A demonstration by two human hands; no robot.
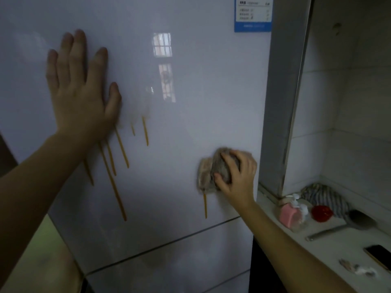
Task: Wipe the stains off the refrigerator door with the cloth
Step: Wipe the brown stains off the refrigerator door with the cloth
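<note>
- The cloth (208, 174) is a grey-brown rag, bunched up and pressed against the door (190, 102) low on its right side, just above one yellow drip (205, 205).
- It looks soft, light and limp; it should fold to any shape and is best held as a wad under the palm, so that pressure spreads over a wide patch.
- The door is glossy and likely slick, so the cloth should slide easily, but wet stains may smear before they lift.
- The right hand (237, 174) lies over the cloth with fingers curled round the wad and thumb low; its grip is closed on the cloth, pushing it flat to the door.
- The right forearm comes up from the lower right, wrist bent slightly back, well placed for a downward stroke over the drip below.
- The left hand (82, 92) is spread flat on the door at upper left, fingers up and apart; its grip is open, holding nothing, and seems to brace the body.
- Its heel covers the top of a cluster of long drips (115, 182), which remain unwiped, as do two short ones (145, 131) nearby.
- Most of the work appears still to come.
- A surface (330, 250) to the right carries a pink bottle (288, 214) and a phone (378, 255).
</note>
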